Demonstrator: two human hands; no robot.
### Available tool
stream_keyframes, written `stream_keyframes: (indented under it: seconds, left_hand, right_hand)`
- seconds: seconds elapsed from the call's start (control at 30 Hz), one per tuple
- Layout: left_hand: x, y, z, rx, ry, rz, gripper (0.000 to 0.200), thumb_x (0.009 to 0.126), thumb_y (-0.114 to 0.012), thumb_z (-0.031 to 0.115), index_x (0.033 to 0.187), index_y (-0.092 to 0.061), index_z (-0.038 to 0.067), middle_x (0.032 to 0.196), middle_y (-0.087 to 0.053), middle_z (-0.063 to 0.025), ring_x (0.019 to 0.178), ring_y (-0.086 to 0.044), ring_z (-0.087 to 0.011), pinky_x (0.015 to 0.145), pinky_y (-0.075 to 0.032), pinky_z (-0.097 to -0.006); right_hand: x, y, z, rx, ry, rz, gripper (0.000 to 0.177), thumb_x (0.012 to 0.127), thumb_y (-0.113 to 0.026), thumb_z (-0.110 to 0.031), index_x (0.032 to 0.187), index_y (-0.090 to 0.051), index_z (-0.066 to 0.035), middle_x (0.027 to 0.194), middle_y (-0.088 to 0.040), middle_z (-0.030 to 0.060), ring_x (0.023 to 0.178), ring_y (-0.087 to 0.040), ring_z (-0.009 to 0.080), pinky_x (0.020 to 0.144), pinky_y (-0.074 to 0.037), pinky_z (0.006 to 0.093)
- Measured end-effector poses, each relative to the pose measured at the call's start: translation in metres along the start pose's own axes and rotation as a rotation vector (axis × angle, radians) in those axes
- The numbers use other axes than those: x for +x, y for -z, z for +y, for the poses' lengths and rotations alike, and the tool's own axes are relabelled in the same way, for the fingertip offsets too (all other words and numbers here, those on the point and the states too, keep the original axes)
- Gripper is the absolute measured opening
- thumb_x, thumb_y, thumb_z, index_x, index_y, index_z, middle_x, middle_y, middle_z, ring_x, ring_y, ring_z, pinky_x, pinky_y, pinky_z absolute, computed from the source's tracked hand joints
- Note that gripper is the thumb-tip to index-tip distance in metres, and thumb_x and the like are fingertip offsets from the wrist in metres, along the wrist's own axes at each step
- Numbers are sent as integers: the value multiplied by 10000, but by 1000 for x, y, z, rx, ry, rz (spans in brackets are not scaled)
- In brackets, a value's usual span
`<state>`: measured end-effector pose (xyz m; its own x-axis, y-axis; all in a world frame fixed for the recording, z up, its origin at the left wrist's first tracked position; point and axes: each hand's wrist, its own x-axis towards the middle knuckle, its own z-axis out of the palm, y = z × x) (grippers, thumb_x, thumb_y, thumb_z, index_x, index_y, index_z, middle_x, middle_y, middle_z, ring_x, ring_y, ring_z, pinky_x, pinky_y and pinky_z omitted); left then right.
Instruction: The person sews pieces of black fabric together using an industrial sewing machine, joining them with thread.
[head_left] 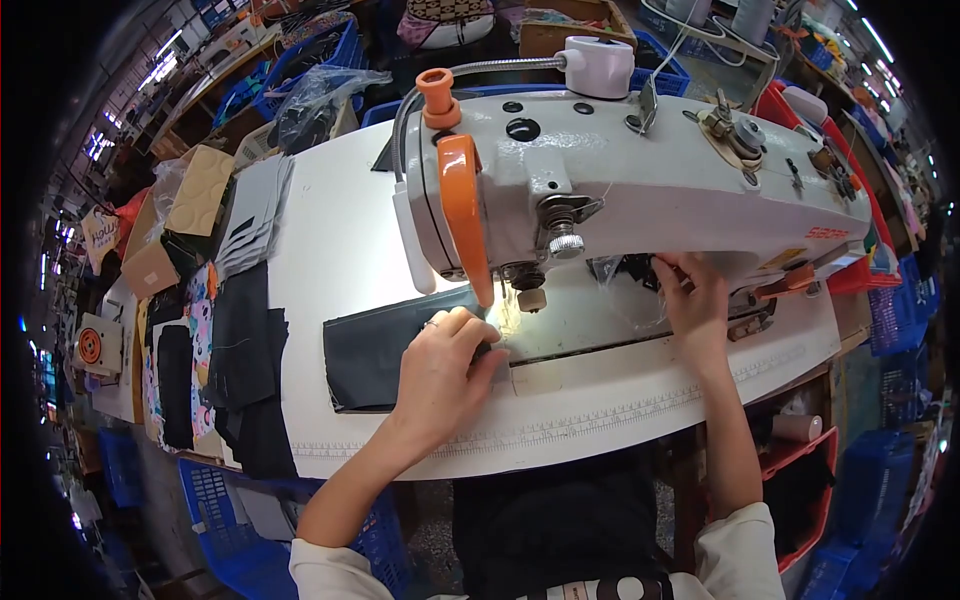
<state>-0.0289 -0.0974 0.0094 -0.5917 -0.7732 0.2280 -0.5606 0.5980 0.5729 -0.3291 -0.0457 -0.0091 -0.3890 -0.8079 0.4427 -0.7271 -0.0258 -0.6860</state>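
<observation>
The person wears an off-white top with short, loose sleeves (pixel 738 555), dark, partly cut-off print (pixel 640 588) across its front, and plain black clothing (pixel 555 525) over the lap. A slim, pale metallic ring (pixel 432 323) circles one left finger.

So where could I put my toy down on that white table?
The biggest bare patch of the white table is between the grey stack and the sewing machine, beyond the dark sheet. A narrow strip along the printed ruler is bare too. It's crowded at the left edge with black cloth, and around the left hand and right hand.
</observation>
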Motion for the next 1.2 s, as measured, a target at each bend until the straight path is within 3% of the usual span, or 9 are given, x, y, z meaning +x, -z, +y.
stream_keyframes:
  seconds: [0.27, 0.33, 0.43, 0.67, 0.73, 0.83, 0.97, 1.03, 1.2]
  left_hand:
    - [0, 2, -1, -107, 77, 34, 150, 855, -770, 65, 980, -707, 11, 865, -648, -67, 748, -619, -184, 697, -499, -303]
    - [1, 4, -2, -387, 212, -13, 160, 879, -765, 69, 1013, -708, 2, 897, -669, -50, 802, -634, -142, 741, -511, -286]
    - [3, 10, -3, -566, 325, -77, 169, 902, -757, 73, 1043, -708, -6, 928, -684, -37, 853, -642, -111, 785, -519, -271]
    - [6, 14, -6, -731, 436, -133, 123, 927, -737, 63, 1026, -717, -7, 943, -692, -17, 897, -646, -89, 851, -531, -255]
    - [7, 12, -9, -647, 434, -117, 115, 901, -746, 81, 974, -728, -7, 895, -713, -48, 823, -655, -97, 768, -527, -269]
    - [10, 12, -10, -549, 431, -89, 99, 880, -747, 87, 919, -730, -2, 855, -717, -73, 790, -665, -129, 734, -527, -295]
    - [14, 6, -12, -325, 359, -29, 74, 856, -735, 85, 848, -719, 13, 813, -694, -102, 809, -671, -218, 750, -529, -360]
    - [14, -1, -17, -85, 224, 1, 68, 837, -728, 89, 822, -708, 26, 794, -673, -121, 830, -658, -282, 753, -524, -410]
    - [15, -11, -24, -108, 249, 58, 66, 817, -730, 101, 797, -707, 41, 790, -664, -118, 854, -636, -315, 757, -510, -453]
  right_hand:
    - [-14, 1, -32, 121, -90, -7, 155, 928, -696, -30, 1072, -715, 26, 870, -725, 52, 659, -604, 91, 604, -470, 242]
    - [-36, -9, -59, 652, -407, -317, 159, 947, -695, -67, 1078, -716, 20, 888, -746, 43, 665, -620, 73, 586, -481, 231]
    - [-46, -31, -91, 651, -509, -579, 160, 959, -700, -107, 1070, -716, 8, 876, -743, 39, 671, -640, 71, 566, -490, 227]
    - [-40, -59, -98, 672, -602, -689, 177, 957, -721, -143, 1069, -713, -6, 865, -737, 40, 628, -642, 78, 551, -485, 227]
    - [-44, -61, -95, 675, -618, -691, 174, 948, -732, -144, 1065, -715, -17, 856, -732, 37, 607, -641, 87, 547, -483, 230]
    - [-55, -64, -83, 100, 115, -526, 216, 891, -772, -141, 1087, -728, -61, 870, -669, 27, 653, -648, 145, 572, -498, 281]
    - [-58, -61, -75, 41, 556, -474, 289, 835, -791, -154, 1115, -742, -104, 897, -583, 31, 764, -622, 198, 645, -487, 338]
    - [-59, -63, -73, 34, 569, -491, 302, 832, -791, -161, 1126, -744, -105, 909, -574, 26, 791, -607, 200, 663, -476, 345]
    - [-60, -65, -72, 21, 604, -527, 324, 832, -789, -179, 1145, -749, -107, 929, -559, 19, 839, -570, 202, 715, -438, 361]
